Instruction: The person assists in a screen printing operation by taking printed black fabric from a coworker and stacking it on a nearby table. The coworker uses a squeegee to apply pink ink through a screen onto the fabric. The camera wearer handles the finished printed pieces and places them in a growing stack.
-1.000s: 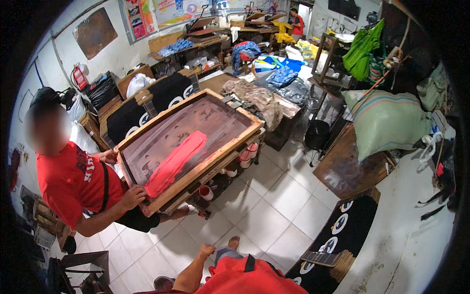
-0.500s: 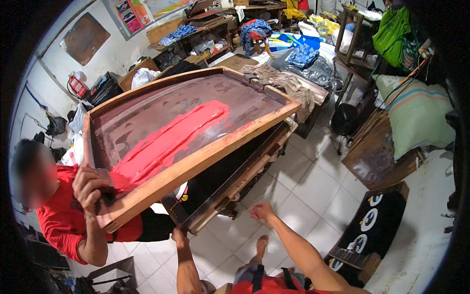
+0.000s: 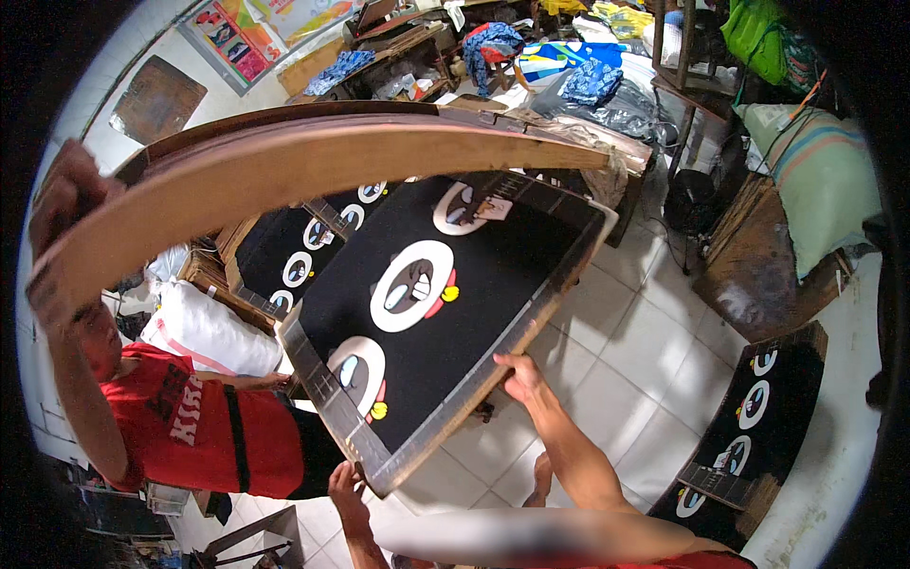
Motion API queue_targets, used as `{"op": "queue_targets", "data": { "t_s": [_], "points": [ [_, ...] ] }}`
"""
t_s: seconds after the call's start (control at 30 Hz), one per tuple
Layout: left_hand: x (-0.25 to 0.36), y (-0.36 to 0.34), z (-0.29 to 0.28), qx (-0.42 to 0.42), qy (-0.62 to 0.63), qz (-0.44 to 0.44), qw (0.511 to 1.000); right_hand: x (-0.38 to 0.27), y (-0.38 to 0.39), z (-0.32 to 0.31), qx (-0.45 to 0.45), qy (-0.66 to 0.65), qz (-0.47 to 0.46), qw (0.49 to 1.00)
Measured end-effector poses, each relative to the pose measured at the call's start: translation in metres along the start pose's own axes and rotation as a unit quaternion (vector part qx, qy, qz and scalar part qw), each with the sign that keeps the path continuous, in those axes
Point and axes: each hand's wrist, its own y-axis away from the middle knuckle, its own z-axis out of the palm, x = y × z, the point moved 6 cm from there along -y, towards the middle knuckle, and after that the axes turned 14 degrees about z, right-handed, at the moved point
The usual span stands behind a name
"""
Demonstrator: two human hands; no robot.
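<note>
A printing board [image 3: 453, 417] covered with black cloth lies tilted in front of me. White rings with cartoon motifs, such as the middle ring [image 3: 413, 285], are printed along the cloth. My left hand [image 3: 349, 491] grips its near left corner. Farther right, my right hand [image 3: 521, 379] holds the board's near edge, thumb on top and the other fingers mostly hidden beneath. Above the board, a co-worker at the left holds up a wooden screen frame [image 3: 313, 169]. Its side faces me edge-on, so the ink on the screen is hidden.
The co-worker in a red shirt [image 3: 180, 417] stands close on the left. More printed black boards stand behind mine, and another printed board [image 3: 758, 408] leans at the right wall. A stuffed sack [image 3: 815, 190] sits at the right. White floor tiles [image 3: 635, 356] show beyond my right hand.
The co-worker has swung the screen frame up, uncovering the printed cloth. My right hand has come onto the board's edge; the left stays at the corner.
</note>
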Motion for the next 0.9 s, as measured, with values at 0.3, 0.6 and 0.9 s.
{"op": "queue_targets", "data": {
  "t_s": [0.3, 0.6, 0.9],
  "points": [
    [0.088, 0.111, 0.020, 0.018, -0.109, 0.187, 0.976, 0.059, 0.345, -0.092, 0.057, -0.039, -0.083, 0.994],
    [0.135, 0.250, 0.320, -0.372, -0.204, 0.349, 0.836, 0.082, 0.629, -0.142, 0.066, -0.061, -0.253, 0.963],
    [0.317, 0.344, 0.563, -0.504, -0.160, 0.551, 0.646, 0.134, 0.685, -0.129, -0.004, -0.026, -0.422, 0.906]
  ]
}}
